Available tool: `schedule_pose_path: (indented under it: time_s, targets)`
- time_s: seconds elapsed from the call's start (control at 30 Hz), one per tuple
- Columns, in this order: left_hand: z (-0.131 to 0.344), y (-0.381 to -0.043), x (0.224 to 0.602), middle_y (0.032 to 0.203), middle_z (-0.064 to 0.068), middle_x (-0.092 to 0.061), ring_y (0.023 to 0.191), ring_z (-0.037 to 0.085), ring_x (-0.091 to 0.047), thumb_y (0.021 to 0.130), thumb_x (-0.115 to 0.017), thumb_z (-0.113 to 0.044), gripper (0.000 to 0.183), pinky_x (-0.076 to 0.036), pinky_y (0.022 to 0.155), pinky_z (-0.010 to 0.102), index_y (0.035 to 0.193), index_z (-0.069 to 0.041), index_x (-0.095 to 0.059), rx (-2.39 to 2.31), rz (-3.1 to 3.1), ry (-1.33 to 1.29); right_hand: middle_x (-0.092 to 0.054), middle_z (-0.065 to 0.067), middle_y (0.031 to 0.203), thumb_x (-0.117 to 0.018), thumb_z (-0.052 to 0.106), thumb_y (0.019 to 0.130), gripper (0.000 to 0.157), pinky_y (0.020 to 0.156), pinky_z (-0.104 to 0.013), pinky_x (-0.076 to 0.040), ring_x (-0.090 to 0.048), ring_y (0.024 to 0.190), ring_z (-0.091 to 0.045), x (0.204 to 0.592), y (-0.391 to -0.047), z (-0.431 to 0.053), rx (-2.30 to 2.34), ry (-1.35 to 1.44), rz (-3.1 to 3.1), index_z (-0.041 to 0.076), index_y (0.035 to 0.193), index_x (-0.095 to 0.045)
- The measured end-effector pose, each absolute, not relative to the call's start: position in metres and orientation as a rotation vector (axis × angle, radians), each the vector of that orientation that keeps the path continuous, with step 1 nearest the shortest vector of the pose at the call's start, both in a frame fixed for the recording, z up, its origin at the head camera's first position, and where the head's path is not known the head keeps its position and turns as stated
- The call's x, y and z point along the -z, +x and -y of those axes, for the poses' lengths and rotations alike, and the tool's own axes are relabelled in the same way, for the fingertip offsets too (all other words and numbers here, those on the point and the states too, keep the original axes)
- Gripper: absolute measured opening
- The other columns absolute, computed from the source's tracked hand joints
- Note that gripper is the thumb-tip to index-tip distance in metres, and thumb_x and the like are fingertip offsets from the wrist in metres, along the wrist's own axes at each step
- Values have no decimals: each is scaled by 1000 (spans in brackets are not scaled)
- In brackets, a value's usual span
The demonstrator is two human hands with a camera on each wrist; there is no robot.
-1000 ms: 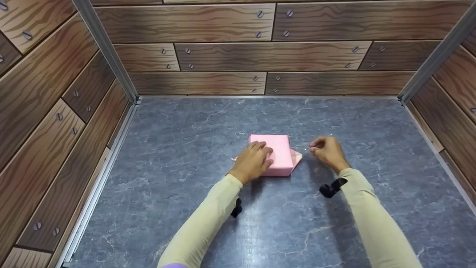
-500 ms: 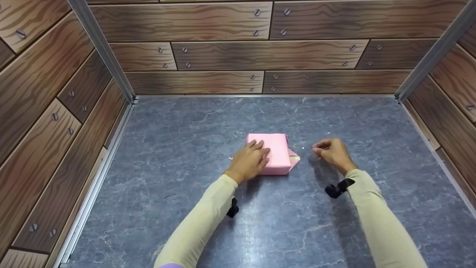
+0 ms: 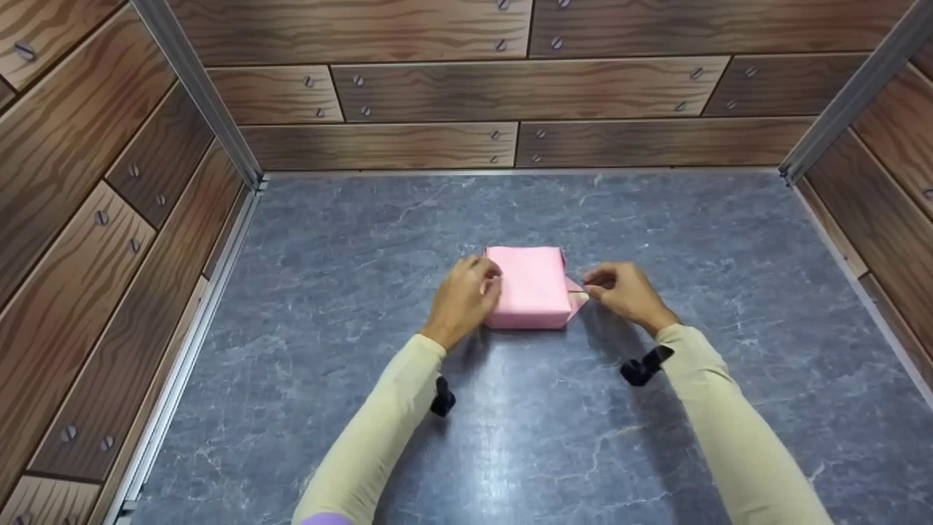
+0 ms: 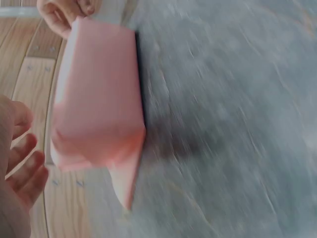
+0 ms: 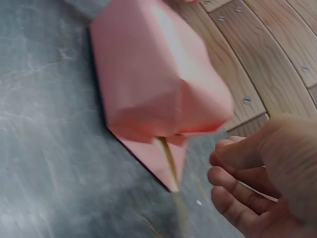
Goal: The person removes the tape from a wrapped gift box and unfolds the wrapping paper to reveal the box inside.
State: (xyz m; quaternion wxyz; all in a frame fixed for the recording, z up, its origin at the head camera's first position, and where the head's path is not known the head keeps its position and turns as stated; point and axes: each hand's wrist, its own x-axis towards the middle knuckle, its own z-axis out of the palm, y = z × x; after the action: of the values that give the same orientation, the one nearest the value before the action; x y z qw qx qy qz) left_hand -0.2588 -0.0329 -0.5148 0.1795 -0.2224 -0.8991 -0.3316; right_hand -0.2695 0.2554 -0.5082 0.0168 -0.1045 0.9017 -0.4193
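A box wrapped in pink paper (image 3: 528, 281) lies on the grey marbled tabletop. My left hand (image 3: 461, 299) is by its left side, the fingers loosely bent; the left wrist view shows them apart from the box. At the right end a pointed paper flap (image 5: 148, 157) sticks out along the table, with a pale yellowish strip (image 5: 167, 159) down its middle. Close to the flap's tip is my right hand (image 3: 625, 292), fingers curled and thumb against the forefinger; nothing shows between them. Another pointed flap (image 4: 125, 181) juts from the left end.
The grey tabletop (image 3: 350, 306) is enclosed by wood-patterned walls (image 3: 437, 91) at the back and both sides, with metal rails at the edges. A tiny white speck (image 5: 199, 202) lies near the flap.
My left hand has lifted off the box top and moved to its left side. My right hand moved slightly away, then came back left to the flap's tip.
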Motion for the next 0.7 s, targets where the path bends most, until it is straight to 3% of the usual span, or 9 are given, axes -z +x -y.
schedule_pose_path:
  time_s: [0.17,0.27,0.37,0.53,0.7]
  targets:
    - [50,-262,523,94,7,-70,86,19,-66,93,-61,-5,14,-55,78,33,103,-3,-72,1124,2695,-525,-71,-28,98,-63,-10,88,17,84,-34,-57,-70,93,-40,518,-275,-245,1255,-421,-2735,-16,104,-67]
    - [56,-263,529,99,7,-72,88,18,-67,93,-62,-3,19,-55,80,32,110,-3,-72,1196,2800,-553,-70,-30,105,-60,-13,88,21,92,-48,-56,-68,100,-44,524,-276,-244,1236,-432,-2703,-16,108,-64]
    - [58,-263,532,107,8,-72,93,18,-69,95,-62,-4,26,-56,83,32,120,-4,-70,1252,2857,-584,-67,-33,111,-55,-16,88,26,96,-54,-53,-66,104,-47,528,-274,-244,1260,-451,-2671,-18,113,-62]
    - [62,-263,537,110,9,-70,97,19,-68,96,-63,-6,38,-55,86,36,134,-9,-65,1242,2865,-565,-65,-35,111,-50,-19,84,33,96,-55,-52,-65,103,-46,534,-273,-241,1324,-549,-2628,-21,116,-59]
    - [68,-261,540,112,8,-65,97,21,-63,96,-62,-8,31,-53,86,39,125,-13,-71,1106,2912,-586,-67,-31,106,-50,-19,83,33,88,-39,-53,-64,96,-37,541,-274,-241,1343,-613,-2608,-20,113,-61]
